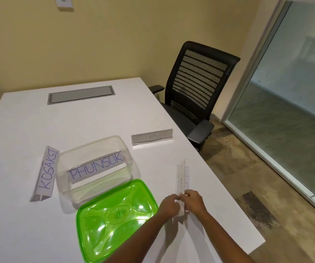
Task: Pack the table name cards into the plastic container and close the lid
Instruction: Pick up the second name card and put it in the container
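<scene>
1. The white rectangular table (pixel 29 120) carries everything here.
2. A grey metal hatch plate (pixel 81 94) is set flush into the top toward the far end.
3. A clear rectangular plastic container (pixel 62 173) stands open near the middle.
4. A translucent green plastic lid (pixel 117 219) lies just in front of it. Its far edge meets the container's near wall, and I cannot tell whether it rests on the rim.
5. A white folded name card lettered KOSAKSI (pixel 47 172) lies just beside the container's left wall, running along it.
6. A second white name card (pixel 151 137) stands beyond the container to the right, apart from it, its writing too small to read.
7. A third white name card (pixel 182 179) sits near the table's right edge, right of the lid.
</scene>
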`<state>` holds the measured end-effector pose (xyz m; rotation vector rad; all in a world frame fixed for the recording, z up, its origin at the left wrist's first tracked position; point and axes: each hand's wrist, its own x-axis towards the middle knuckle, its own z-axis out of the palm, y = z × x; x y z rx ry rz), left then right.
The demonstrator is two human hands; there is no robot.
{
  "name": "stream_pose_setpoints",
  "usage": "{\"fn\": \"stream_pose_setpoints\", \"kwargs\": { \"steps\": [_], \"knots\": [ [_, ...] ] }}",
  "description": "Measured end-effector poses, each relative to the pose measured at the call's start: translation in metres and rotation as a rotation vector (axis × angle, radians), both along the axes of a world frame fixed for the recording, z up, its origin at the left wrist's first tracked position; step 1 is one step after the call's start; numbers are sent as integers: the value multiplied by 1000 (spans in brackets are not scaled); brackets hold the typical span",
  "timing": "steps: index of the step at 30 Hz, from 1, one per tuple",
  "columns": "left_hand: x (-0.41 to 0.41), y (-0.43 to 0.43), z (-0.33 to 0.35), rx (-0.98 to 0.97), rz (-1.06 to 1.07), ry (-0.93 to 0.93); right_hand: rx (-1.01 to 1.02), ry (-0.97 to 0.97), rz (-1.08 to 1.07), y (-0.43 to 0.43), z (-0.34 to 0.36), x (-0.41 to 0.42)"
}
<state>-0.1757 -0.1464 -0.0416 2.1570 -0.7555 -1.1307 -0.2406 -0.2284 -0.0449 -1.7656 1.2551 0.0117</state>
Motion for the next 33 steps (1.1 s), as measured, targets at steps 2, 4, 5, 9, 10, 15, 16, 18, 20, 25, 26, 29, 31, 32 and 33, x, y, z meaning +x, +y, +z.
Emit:
{"fn": "stream_pose_setpoints", "kwargs": {
  "steps": [2, 4, 5, 9, 10, 15, 16, 18, 20, 25, 26, 29, 31, 32, 33],
  "knots": [
    [1, 0, 0, 10, 12, 10, -13, 10, -11, -1, 0, -1],
    [3, 0, 0, 7, 40, 34, -10, 17, -7, -4, 0, -2],
    [4, 1, 0, 0, 64, 55, 12, 3, -16, -5, 0, -2],
    [12, 8, 4, -44, 183, 202, 250, -205, -183, -16, 8, -3],
    [14, 11, 6, -66, 217, 268, 320, -270, -237, -18, 11, -2],
    [23, 24, 18, -183, 307, 564, 668, -589, -362, -11, 27, 7],
    [24, 26, 20, -228, 348, 614, 695, -602, -344, -8, 30, 10],
    [29, 32, 24, -319, 442, 669, 721, -612, -294, -3, 36, 16],
    [37, 39, 28, -407, 491, 687, 738, -613, -255, 1, 43, 21],
    [66, 55, 46, -476, 530, 525, 721, -632, -209, 3, 59, 34],
    [72, 59, 50, -495, 540, 487, 729, -656, -217, 1, 62, 37],
    [88, 70, 62, -561, 574, 351, 750, -725, -234, -5, 71, 46],
    [93, 76, 68, -570, 585, 211, 747, -734, -215, -9, 76, 53],
    [94, 78, 69, -579, 581, 160, 747, -725, -196, -9, 78, 57],
    [93, 79, 71, -589, 576, 122, 745, -717, -171, -8, 81, 62]
  ]
}}
